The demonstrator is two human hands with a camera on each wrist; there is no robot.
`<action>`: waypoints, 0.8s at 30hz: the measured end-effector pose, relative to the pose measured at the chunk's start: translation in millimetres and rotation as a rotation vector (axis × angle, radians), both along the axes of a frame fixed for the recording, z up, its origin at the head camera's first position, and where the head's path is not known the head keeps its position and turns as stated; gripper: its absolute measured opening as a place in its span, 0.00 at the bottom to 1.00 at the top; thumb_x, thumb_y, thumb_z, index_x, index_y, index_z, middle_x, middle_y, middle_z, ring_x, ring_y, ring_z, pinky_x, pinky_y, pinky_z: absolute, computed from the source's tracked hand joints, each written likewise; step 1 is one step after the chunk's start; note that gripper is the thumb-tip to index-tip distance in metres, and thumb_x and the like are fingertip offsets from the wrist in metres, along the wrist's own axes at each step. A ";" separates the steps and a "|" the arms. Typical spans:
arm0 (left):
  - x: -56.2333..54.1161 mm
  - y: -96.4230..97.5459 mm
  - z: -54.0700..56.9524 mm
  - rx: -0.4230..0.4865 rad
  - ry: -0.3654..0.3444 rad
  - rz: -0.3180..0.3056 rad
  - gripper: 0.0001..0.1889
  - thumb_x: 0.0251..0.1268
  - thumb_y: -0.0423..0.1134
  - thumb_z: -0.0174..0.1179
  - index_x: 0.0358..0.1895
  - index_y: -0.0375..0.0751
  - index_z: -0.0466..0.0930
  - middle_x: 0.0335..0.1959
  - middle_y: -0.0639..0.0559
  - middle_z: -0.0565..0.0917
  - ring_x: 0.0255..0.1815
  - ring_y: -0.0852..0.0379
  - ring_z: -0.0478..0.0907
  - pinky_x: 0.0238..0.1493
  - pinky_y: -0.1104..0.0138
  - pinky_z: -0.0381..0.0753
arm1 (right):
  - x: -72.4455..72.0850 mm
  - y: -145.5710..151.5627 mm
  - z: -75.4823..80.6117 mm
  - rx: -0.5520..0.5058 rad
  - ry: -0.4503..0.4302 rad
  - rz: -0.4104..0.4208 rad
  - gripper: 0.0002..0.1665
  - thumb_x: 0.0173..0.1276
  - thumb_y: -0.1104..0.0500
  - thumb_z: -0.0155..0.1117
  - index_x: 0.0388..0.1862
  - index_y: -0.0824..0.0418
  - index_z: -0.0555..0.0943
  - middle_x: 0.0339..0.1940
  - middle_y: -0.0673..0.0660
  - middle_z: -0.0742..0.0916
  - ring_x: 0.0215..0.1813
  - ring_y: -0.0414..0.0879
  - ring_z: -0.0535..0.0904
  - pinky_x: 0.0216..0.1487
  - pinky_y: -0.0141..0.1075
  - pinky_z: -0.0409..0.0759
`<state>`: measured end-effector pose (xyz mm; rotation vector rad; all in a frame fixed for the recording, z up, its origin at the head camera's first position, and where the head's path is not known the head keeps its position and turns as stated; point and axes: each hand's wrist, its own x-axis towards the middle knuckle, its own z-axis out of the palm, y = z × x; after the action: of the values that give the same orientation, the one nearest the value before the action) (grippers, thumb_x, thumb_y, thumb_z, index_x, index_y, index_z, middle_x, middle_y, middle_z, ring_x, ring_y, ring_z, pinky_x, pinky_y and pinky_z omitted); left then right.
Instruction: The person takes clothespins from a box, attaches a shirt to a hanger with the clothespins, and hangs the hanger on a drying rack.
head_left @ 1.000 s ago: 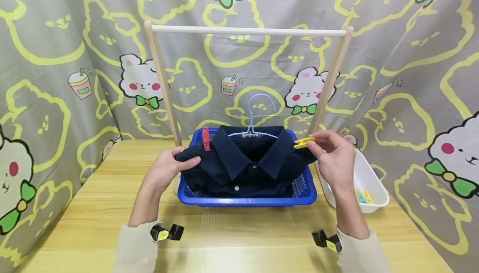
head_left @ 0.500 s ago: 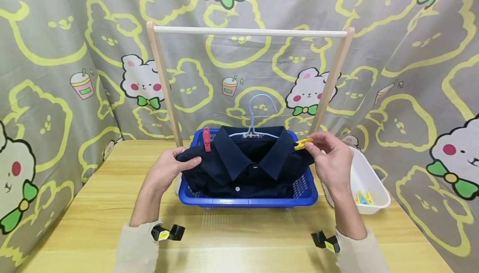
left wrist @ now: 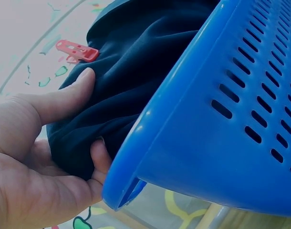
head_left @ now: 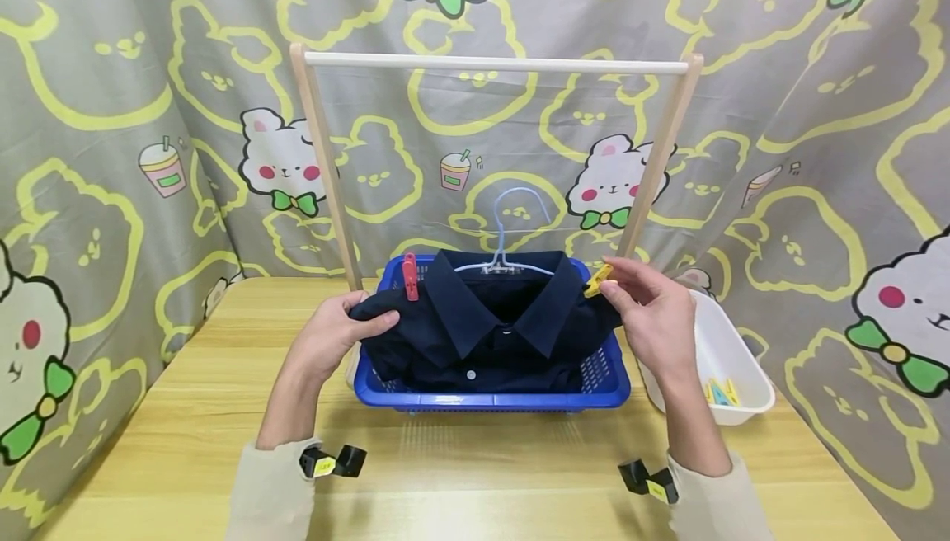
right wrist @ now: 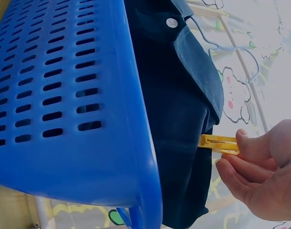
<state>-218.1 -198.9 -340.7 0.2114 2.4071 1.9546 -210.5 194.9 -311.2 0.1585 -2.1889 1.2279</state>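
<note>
A dark navy collared shirt (head_left: 490, 359) lies in a blue plastic basket (head_left: 490, 400), with a light blue wire hanger (head_left: 500, 236) inside its collar. My left hand (head_left: 334, 331) grips the shirt's left shoulder, thumb on top and fingers beneath the cloth; its fingers curl under the fabric (left wrist: 121, 71) in the left wrist view. Close to that thumb, a red clothespin (head_left: 411, 277) is clipped on the shoulder. On the opposite shoulder sits a yellow clothespin (head_left: 598, 280), its tip at the cloth beside the collar. My right hand (head_left: 656, 318) pinches the yellow clothespin's handle end (right wrist: 226, 144) between thumb and fingers.
Behind the basket stands a wooden rack with a white crossbar (head_left: 490, 63). To the right, a white tub (head_left: 742, 359) holds several yellow and blue clothespins (head_left: 720, 392). Patterned curtains surround the wooden table (head_left: 475, 475).
The yellow clothespin has turned from nearly level to a steeper tilt, its handle end raised. My right hand has shifted slightly left with it. My left hand keeps its hold.
</note>
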 end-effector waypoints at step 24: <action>0.2 -0.7 0.9 -0.020 -0.031 0.012 0.16 0.65 0.42 0.70 0.30 0.38 0.73 0.25 0.55 0.73 0.36 0.52 0.74 0.44 0.62 0.72 | 1.8 -0.2 0.6 -0.067 -0.042 0.041 0.24 0.67 0.56 0.74 0.62 0.47 0.84 0.47 0.58 0.90 0.44 0.28 0.82 0.47 0.18 0.77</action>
<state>-217.9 -199.7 -339.8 0.1652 2.4128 1.9237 -208.7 194.7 -310.6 0.1520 -2.1864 1.3367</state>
